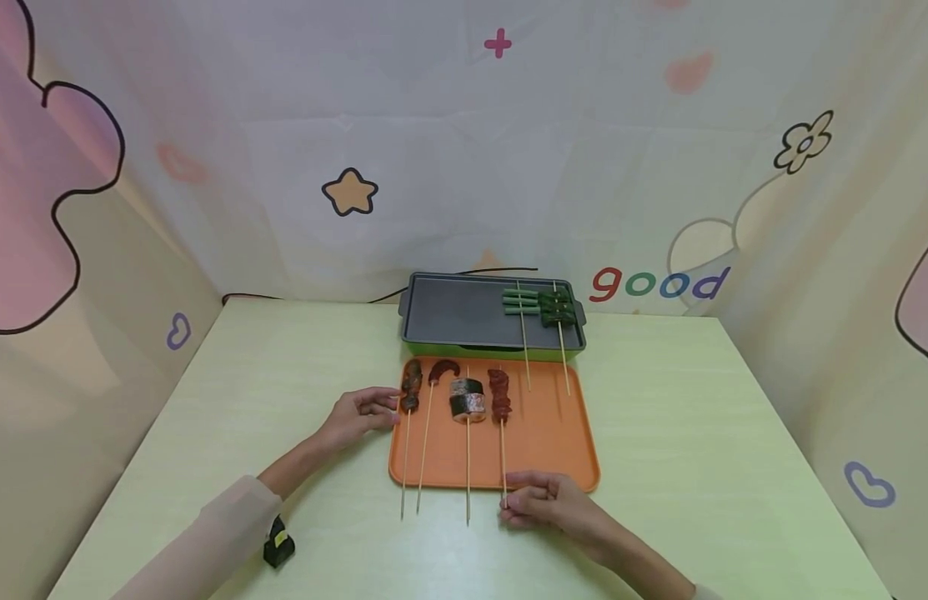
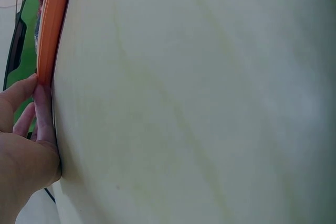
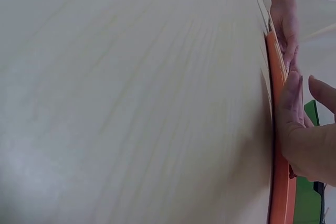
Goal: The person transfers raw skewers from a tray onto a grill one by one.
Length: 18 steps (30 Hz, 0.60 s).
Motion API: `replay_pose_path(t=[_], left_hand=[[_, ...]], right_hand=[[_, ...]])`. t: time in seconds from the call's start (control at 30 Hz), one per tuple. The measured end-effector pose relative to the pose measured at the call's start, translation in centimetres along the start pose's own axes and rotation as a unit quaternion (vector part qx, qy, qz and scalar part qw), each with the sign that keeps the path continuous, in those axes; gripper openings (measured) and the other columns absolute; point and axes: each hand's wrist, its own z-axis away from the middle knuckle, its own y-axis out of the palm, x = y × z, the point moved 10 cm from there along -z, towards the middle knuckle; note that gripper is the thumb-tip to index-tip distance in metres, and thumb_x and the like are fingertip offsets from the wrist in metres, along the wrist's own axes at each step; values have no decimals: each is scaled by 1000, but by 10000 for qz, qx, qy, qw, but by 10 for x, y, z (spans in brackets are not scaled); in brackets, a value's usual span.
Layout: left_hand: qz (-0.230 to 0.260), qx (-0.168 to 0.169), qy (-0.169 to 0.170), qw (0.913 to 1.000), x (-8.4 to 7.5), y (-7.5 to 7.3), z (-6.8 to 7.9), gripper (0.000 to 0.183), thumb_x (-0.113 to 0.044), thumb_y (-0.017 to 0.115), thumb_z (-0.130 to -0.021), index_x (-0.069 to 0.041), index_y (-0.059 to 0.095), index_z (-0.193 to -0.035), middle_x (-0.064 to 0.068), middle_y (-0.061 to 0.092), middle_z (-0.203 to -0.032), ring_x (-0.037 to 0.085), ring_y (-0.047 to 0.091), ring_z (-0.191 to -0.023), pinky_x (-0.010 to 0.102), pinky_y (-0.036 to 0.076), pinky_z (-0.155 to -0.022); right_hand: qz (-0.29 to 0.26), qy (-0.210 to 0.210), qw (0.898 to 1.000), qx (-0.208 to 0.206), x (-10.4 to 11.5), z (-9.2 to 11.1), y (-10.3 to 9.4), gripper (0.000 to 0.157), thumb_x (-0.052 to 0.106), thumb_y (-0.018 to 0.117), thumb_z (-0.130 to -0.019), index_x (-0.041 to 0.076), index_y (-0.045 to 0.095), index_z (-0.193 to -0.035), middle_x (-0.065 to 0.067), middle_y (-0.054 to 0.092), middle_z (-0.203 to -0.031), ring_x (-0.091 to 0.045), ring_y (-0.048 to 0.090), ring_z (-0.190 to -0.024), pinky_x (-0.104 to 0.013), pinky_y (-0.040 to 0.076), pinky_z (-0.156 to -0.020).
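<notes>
At the left rim of the orange tray (image 1: pixel 542 433), my left hand (image 1: pixel 358 417) grips the edge between thumb and fingers. My right hand (image 1: pixel 549 504), over the tray's front edge, pinches the lower stick of a red meat skewer (image 1: pixel 499 396). That skewer lies on the tray with its meat toward the back. Left of it are a skewer of black-wrapped rolls (image 1: pixel 467 400), a curled reddish-brown skewer (image 1: pixel 443 368) and a dark lumpy skewer (image 1: pixel 411 385). Their sticks reach past the front rim.
Behind the tray stands a grey-topped green grill pan (image 1: pixel 456 312). On its right side lie a green-stalk skewer (image 1: pixel 519 302) and a leafy green skewer (image 1: pixel 557 308), sticks overhanging the tray. A small black object (image 1: pixel 279 546) sits near my left sleeve. Printed curtains (image 1: pixel 448 167) surround the table.
</notes>
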Motion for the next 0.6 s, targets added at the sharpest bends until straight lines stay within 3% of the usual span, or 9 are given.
replay_pose_path(t=[0.23,0.43,0.6], left_hand=[[165,95,90,9998,-2,0,2,46,-4,72,-94,9,58,-137,33,64,-122,-3,69,-86,18,54,-72],[245,129,155,9995,-2,1,2,47,-2,71,-94,10,58,-137,34,63,-122,-3,69,-86,18,55,-73],[235,107,166,9995,0,2,0,46,-2,71,-93,10,58,-136,34,64,-121,-3,69,-87,18,54,-72]], right_hand=[[0,-23,9996,-275,2,3,-9,65,13,71,-97,-12,41,-148,-1,71,-106,-11,72,-100,-26,58,-93],[-88,-73,9990,-422,1,6,-15,63,9,70,-97,-14,41,-148,-2,71,-111,-11,71,-104,-26,57,-95],[193,-188,9987,-425,4,11,-19,62,11,70,-96,-14,43,-146,-5,71,-114,-11,71,-105,-25,57,-95]])
